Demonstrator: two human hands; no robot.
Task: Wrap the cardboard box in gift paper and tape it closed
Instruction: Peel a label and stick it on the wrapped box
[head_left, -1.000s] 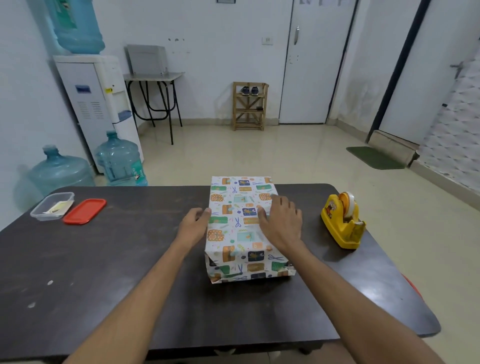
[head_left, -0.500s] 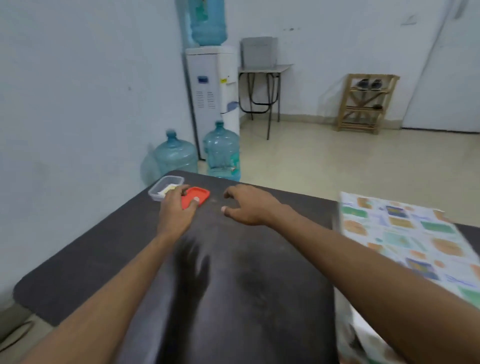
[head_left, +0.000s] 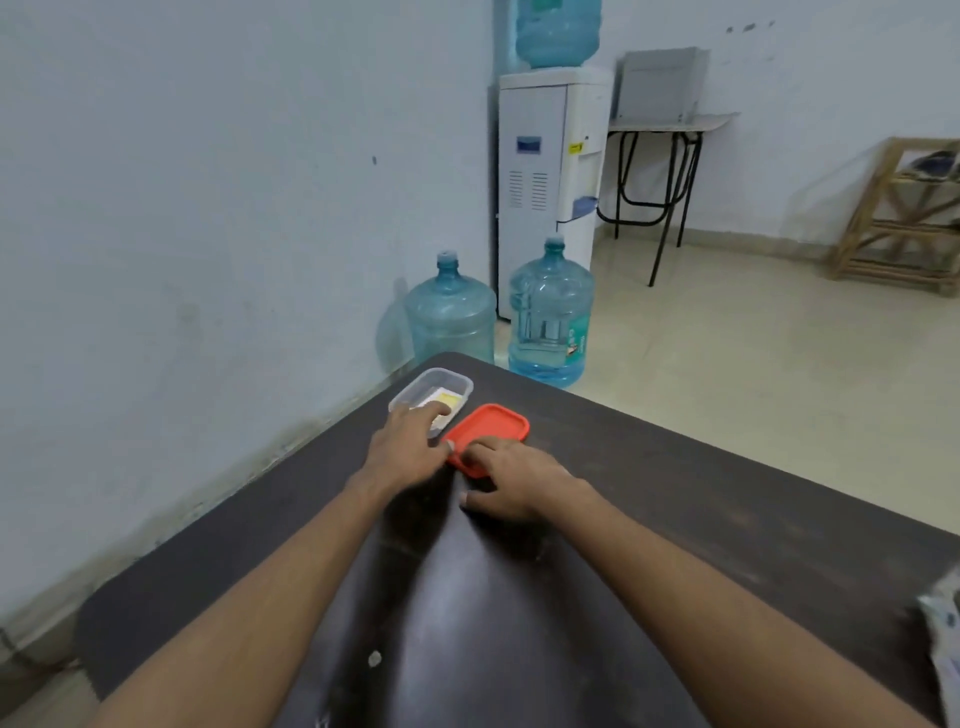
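Only a sliver of the box wrapped in patterned gift paper (head_left: 944, 644) shows, at the right edge of the dark table (head_left: 701, 519). Both hands are far from it, at the table's far left corner. My left hand (head_left: 408, 449) reaches with spread fingers over the near rim of a clear plastic container (head_left: 434, 387) holding small yellow and white pieces. My right hand (head_left: 511, 478) lies beside it, fingertips on the near edge of a red lid (head_left: 493, 428), thumb on the table. Neither hand clearly grips anything. The tape dispenser is out of view.
A wall runs close along the table's left side. Two large blue water bottles (head_left: 550, 317) and a white water dispenser (head_left: 545, 182) stand on the floor beyond the corner. Further back are a small folding table (head_left: 670, 130) and a wooden rack (head_left: 904, 218).
The view has swung left, away from the wrapped box. Both hands left the box and moved to the far left corner, now touching the clear container and the red lid.
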